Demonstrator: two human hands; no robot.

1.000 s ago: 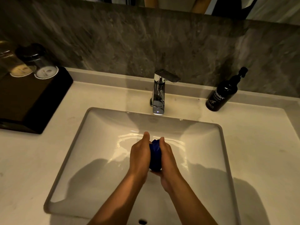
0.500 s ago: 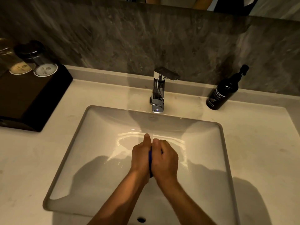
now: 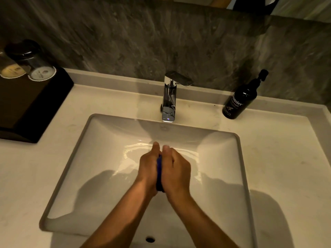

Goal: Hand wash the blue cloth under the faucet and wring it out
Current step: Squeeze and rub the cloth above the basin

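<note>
The blue cloth (image 3: 159,173) is squeezed between my two palms over the middle of the white sink basin (image 3: 100,158); only a thin dark blue strip of it shows between them. My left hand (image 3: 148,169) presses it from the left and my right hand (image 3: 176,171) from the right, fingers pointing toward the chrome faucet (image 3: 169,97). The faucet stands behind the basin, its spout a little beyond my fingertips. I cannot make out a stream of water. A wet sheen lies on the basin floor around my hands.
A black pump bottle of hand wash (image 3: 240,99) stands on the counter at the back right. A dark tray (image 3: 26,104) with two upturned glasses (image 3: 34,61) sits at the back left. A grey stone wall rises behind. The overflow hole (image 3: 150,239) is in the near basin wall.
My palms have closed together over the cloth, so much less blue shows than a second ago. The hands stay in the same place above the basin.
</note>
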